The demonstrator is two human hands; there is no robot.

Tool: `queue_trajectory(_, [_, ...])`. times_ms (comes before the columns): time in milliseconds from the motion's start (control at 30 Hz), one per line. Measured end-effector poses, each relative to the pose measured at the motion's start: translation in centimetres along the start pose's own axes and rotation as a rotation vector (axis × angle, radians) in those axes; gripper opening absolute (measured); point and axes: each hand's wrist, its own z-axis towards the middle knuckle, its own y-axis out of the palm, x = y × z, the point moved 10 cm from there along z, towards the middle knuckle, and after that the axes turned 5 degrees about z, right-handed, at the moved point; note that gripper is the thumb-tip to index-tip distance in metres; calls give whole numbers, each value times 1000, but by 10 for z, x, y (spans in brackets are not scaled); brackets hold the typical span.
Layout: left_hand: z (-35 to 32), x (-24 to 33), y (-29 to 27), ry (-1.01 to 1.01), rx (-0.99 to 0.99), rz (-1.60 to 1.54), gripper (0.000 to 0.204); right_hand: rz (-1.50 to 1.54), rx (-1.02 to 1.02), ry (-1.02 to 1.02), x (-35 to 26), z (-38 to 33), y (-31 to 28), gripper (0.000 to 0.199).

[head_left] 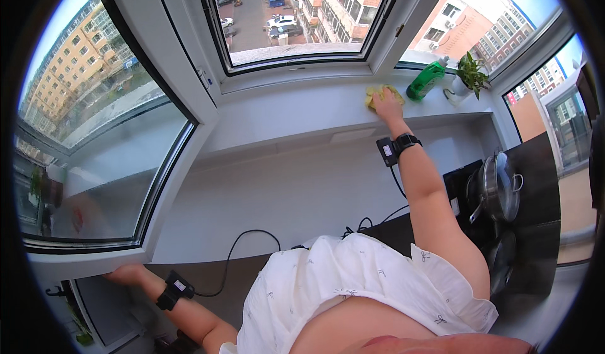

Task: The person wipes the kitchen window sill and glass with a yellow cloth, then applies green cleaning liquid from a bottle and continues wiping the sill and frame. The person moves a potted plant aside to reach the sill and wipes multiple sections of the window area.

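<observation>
right hand [386,104] presses flat on a yellow cloth [380,93] on the windowsill [283,111] (left hand [126,273] braces, fingers spread); a wide wipe could topple the green bottle [425,81] just beside it.

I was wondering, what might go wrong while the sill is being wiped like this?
The right hand presses a yellow cloth close to the green spray bottle and the small potted plant; a wider swipe might knock either over. The person reaches far across, with the left hand braced on the window frame, so a slip could cost balance.
</observation>
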Motion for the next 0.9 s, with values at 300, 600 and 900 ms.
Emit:
queue_trajectory(300, [1,3,10,-28,-133,-97,55,124,605,526,138,16,-108,129])
queue_trajectory(600, [-20,31,15,-40,-76,-249,51,197,173,-19,6,44,-92,94])
queue_trajectory(900, [-30,53,18,-23,-73,-194,53,-87,-327,-427,-255,47,15,96])
